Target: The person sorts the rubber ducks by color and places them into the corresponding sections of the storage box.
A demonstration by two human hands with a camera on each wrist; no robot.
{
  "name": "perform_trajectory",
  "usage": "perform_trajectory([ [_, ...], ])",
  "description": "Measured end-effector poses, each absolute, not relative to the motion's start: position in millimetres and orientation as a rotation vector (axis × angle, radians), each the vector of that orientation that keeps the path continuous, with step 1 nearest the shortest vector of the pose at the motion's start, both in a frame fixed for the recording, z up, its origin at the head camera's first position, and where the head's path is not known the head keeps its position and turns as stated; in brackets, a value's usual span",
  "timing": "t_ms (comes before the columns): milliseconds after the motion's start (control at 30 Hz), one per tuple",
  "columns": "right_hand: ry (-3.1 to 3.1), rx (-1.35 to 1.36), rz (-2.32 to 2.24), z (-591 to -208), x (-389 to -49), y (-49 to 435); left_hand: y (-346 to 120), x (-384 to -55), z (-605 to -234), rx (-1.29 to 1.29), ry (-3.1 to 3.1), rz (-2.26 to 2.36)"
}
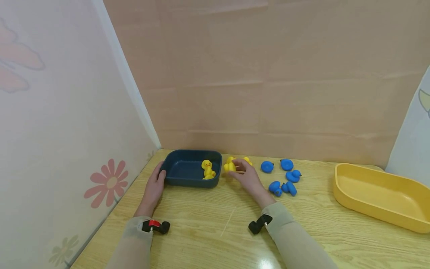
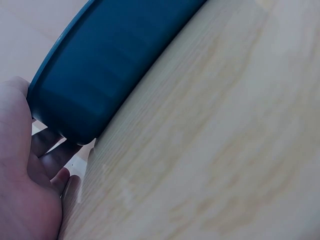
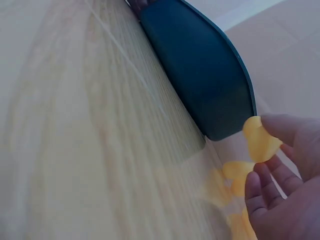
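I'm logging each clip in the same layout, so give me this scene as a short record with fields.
surface: wooden table
left hand: left hand holds the left end of the dark blue tray
right hand: right hand pinches a yellow duck, just right of that tray
in the dark blue tray: yellow ducks, toward its right end
near the right hand: more yellow ducks, partly hidden; exact count unclear
farther right: five blue ducks on the table
far right: yellow tray
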State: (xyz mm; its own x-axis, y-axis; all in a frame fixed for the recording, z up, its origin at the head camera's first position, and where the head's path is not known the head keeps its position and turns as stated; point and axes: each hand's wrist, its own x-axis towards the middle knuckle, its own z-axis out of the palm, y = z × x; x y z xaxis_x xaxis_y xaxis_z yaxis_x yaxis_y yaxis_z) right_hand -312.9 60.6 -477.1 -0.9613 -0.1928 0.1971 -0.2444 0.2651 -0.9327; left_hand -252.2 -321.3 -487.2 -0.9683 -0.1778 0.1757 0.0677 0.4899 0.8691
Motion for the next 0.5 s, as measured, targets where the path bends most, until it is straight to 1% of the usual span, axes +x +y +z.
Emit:
perform_trajectory([
  [200, -2.389, 0.421, 1.899, -467.5, -307.9, 52.1, -321.6, -251.6, -487.8, 0.087, -2.494, -1.467],
  [500, -2.348, 0.498, 1.915, -456.3, -299.5, 42.1, -321.6, -253.6, -488.9, 0.101, -2.491, -1.47],
])
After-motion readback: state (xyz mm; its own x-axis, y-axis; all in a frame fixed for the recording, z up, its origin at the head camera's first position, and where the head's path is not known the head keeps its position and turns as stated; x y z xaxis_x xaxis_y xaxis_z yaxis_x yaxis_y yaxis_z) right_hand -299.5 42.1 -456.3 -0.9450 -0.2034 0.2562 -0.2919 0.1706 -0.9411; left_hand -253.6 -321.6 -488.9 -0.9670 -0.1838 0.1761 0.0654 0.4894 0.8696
